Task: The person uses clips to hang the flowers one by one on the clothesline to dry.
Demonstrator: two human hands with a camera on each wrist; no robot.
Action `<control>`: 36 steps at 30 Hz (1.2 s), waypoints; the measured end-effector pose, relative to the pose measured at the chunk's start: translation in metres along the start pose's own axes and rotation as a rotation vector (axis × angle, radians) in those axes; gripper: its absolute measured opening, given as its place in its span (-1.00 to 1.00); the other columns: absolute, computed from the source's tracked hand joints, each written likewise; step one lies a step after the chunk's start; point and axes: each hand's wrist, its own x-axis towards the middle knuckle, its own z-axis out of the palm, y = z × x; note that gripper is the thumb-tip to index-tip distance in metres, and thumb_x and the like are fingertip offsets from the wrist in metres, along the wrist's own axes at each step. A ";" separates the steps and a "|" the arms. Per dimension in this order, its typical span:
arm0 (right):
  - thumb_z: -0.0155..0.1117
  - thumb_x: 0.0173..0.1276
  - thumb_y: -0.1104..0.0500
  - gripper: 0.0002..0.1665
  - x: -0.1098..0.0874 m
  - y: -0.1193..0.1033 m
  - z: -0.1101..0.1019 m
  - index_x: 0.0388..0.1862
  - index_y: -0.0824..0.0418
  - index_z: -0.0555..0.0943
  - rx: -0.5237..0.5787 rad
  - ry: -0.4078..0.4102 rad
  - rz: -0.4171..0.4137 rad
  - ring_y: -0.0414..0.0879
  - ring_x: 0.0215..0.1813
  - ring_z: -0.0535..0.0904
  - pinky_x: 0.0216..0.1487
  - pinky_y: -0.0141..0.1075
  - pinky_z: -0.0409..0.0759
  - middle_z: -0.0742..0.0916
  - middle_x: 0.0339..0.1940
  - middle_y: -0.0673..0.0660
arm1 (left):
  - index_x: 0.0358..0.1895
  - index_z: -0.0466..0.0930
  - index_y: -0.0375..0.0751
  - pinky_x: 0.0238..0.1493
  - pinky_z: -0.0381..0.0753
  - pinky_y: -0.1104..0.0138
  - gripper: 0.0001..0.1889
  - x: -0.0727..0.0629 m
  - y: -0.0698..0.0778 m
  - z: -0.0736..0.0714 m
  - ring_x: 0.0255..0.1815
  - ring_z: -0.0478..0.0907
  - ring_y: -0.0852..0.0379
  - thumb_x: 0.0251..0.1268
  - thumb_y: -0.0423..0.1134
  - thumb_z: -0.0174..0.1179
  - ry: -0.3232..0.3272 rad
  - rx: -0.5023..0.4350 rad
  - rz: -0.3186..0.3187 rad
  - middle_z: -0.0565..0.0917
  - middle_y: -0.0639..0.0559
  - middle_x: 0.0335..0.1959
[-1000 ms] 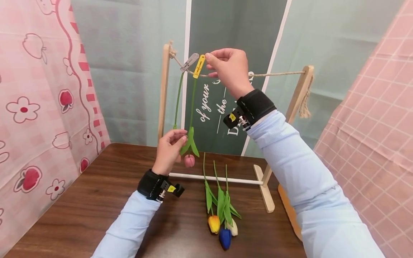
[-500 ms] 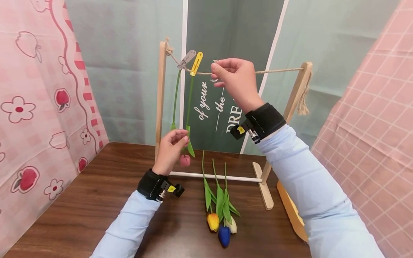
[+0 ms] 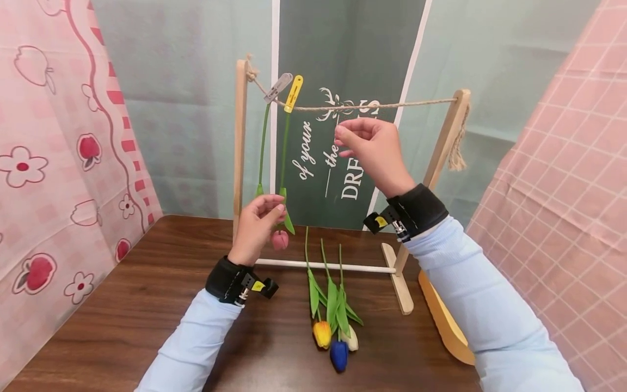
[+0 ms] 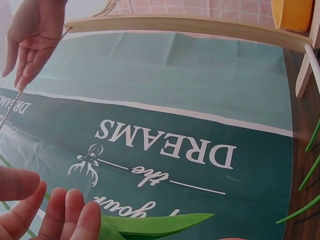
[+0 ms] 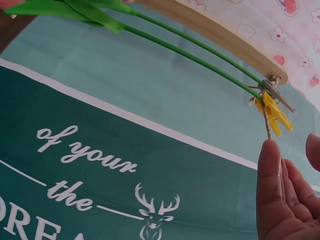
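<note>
1. Hovering beside the hanging pink tulip (image 3: 280, 240), my left hand (image 3: 257, 226) had loosely bent fingers; I couldn't tell whether they touched its leaves (image 3: 289, 218).
2. My right hand (image 3: 369, 149), relaxed and empty, hung right of the yellow clothespin (image 3: 293, 94).
3. That clothespin held the pink tulip's stem at the rope (image 3: 372, 106); just left, a gray clothespin (image 3: 278, 87) held another green stem (image 3: 264, 144).
4. Nearer me, a yellow tulip (image 3: 322, 334), blue tulip (image 3: 339, 356) and white tulip (image 3: 351, 340) lay on the table (image 3: 122, 299).

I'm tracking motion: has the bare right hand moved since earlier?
Yes: the right hand moved right and down from the yellow plastic clothespin, appearing below the beige rope.
</note>
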 end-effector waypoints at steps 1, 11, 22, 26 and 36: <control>0.37 0.31 0.18 -0.70 -0.002 0.003 -0.001 -0.11 0.40 0.66 0.001 -0.004 0.000 -0.06 -0.25 0.69 -0.23 -0.33 0.68 0.73 -0.30 0.21 | 0.05 0.51 -0.45 -0.02 0.62 0.27 -0.77 0.000 0.000 0.000 -0.06 0.55 -0.18 0.41 -0.44 0.10 0.000 -0.001 -0.001 0.57 -0.27 -0.11; 0.35 0.33 0.17 -0.66 -0.030 0.026 -0.018 -0.07 0.44 0.64 -0.037 -0.041 0.016 -0.11 -0.27 0.70 -0.21 -0.32 0.68 0.75 -0.31 0.16 | 0.05 0.52 -0.41 -0.01 0.62 0.20 -0.78 -0.002 -0.002 0.003 -0.10 0.58 -0.15 0.41 -0.41 0.11 -0.030 0.009 -0.020 0.58 -0.28 -0.13; 0.33 0.36 0.15 -0.63 -0.061 0.058 -0.033 -0.04 0.45 0.63 -0.070 -0.063 0.094 -0.11 -0.24 0.70 -0.22 -0.29 0.68 0.75 -0.24 0.24 | 0.01 0.54 -0.39 0.00 0.61 0.10 -0.81 -0.003 -0.006 0.010 -0.14 0.60 -0.14 0.41 -0.41 0.11 -0.059 0.007 -0.053 0.59 -0.31 -0.16; 0.31 0.37 0.12 -0.60 -0.073 0.069 -0.039 -0.03 0.45 0.62 -0.080 -0.074 0.129 -0.09 -0.22 0.70 -0.20 -0.28 0.68 0.74 -0.24 0.23 | 0.00 0.54 -0.40 0.02 0.59 0.02 -0.81 -0.003 -0.009 0.012 -0.19 0.61 -0.08 0.40 -0.42 0.12 -0.069 0.012 -0.042 0.62 -0.14 -0.25; 0.32 0.37 0.11 -0.59 -0.103 0.091 -0.055 0.00 0.43 0.62 -0.117 -0.089 0.255 -0.07 -0.22 0.71 -0.19 -0.24 0.69 0.73 -0.19 0.34 | 0.05 0.54 -0.27 -0.46 0.56 0.37 -0.78 -0.008 -0.007 0.013 -0.18 0.61 -0.08 0.43 -0.29 0.13 -0.126 0.071 -0.106 0.62 -0.24 -0.15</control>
